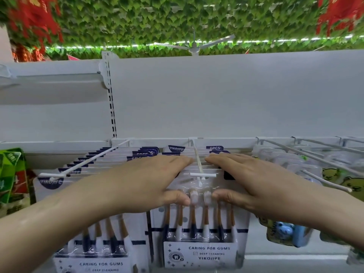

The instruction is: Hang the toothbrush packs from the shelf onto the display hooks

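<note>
Two rows of toothbrush packs hang from white display hooks. The middle hook [198, 164] carries a stack of packs, its front pack [201, 233] showing brushes and the words "CARING FOR GUMS". My left hand [149, 184] and my right hand [254, 184] both hold the top of this stack, one on each side of the hook. Fingers lie flat over the packs' top edges and both thumbs press the front pack's face near the brush heads. The left hook [84, 163] holds another full row of packs [98, 243].
To the right, more white hooks [315, 160] carry clear packs and cartoon-printed children's items [285, 233]. Green and red packets [11, 174] hang at the far left. A white back panel [216, 99] rises behind, with an empty shelf [51, 83] at upper left.
</note>
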